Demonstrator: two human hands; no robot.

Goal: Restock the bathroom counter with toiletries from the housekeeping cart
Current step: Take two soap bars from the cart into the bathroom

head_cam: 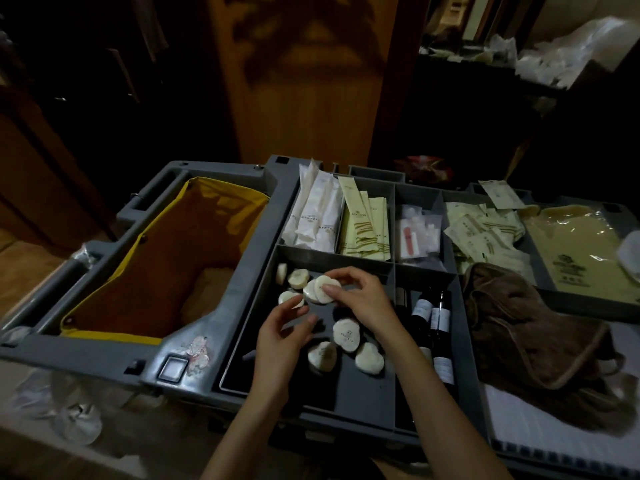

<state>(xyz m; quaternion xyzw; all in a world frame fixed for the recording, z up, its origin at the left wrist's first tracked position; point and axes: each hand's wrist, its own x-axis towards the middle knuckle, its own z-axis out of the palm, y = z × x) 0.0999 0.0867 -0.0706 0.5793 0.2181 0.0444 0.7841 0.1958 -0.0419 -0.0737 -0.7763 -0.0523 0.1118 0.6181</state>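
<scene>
The right hand (360, 299) pinches a round wrapped soap (325, 288) between thumb and fingertips, just above the far end of the soap compartment (346, 393) in the housekeeping cart (114, 355). The left hand (282, 332) hovers beside it with fingers loosely curved and holding nothing, its fingertips at another soap (287, 297). More loose soaps (346, 336) lie in the same compartment, with dark bottles (438, 317) in the slot to the right, white sachets (317, 213) and pale green packets (367, 223) behind, a brown cloth (519, 327) further right and a yellow bag (166, 258) to the left.
</scene>
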